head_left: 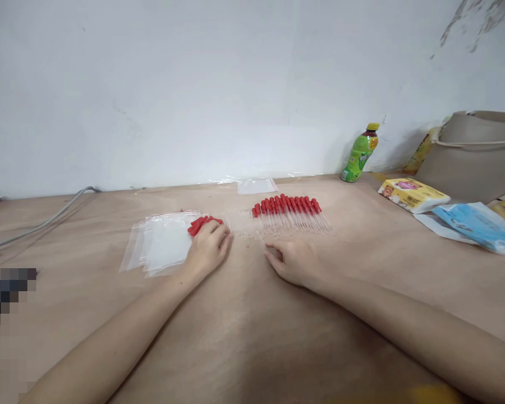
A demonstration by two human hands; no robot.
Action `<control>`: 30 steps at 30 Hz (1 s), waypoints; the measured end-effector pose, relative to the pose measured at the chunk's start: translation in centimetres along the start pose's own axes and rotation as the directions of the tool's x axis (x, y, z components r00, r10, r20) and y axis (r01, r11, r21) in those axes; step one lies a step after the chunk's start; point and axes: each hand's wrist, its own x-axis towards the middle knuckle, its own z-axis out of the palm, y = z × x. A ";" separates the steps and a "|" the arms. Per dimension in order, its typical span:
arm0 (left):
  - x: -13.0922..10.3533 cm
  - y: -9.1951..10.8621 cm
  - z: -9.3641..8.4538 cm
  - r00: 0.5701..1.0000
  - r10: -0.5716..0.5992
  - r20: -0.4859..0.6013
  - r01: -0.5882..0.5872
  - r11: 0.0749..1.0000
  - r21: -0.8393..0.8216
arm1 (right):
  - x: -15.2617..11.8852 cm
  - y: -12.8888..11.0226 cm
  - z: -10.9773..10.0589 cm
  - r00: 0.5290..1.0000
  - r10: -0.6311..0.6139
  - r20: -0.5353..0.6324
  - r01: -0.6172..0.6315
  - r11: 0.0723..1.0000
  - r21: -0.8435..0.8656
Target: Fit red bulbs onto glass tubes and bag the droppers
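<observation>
Head view: left of red-topped tubes (289, 204), my left hand (209, 245) curls over red pieces (197, 225); right hand (295, 261) half-curled; both grips unclear; pinch lightly.

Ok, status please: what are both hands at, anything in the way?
Left hand at loose red caps. Right hand near thin clear tubes, grip unclear. Bottle, yellow pack off right, clear of hands.

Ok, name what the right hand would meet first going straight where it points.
The right hand would likely meet the bare clear tubes first, with the left hand beyond them, though depth is unclear.
</observation>
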 end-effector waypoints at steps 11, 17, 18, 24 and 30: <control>0.7 -3.2 0.4 0.999 0.039 0.037 -0.051 0.885 0.464 | 1.3 0.2 0.2 0.961 0.268 0.065 -0.273 0.958 0.091; 0.7 -2.8 -0.3 0.994 0.090 -0.060 -0.048 0.865 0.499 | 1.0 0.2 0.1 0.967 0.246 0.070 -0.244 0.969 -0.044; 0.6 -2.5 -0.5 0.992 0.096 -0.078 -0.045 0.869 0.493 | 0.9 0.3 0.1 0.969 0.238 0.068 -0.234 0.970 -0.061; -1.3 0.6 -1.8 0.988 0.116 -0.103 -0.101 0.985 0.142 | 0.2 2.1 0.6 0.977 0.114 -0.181 -0.118 0.993 -0.007; -2.4 3.0 -1.6 0.962 0.177 0.205 -0.112 0.949 -0.293 | -0.3 3.9 0.1 0.932 0.052 -0.358 -0.017 0.995 0.101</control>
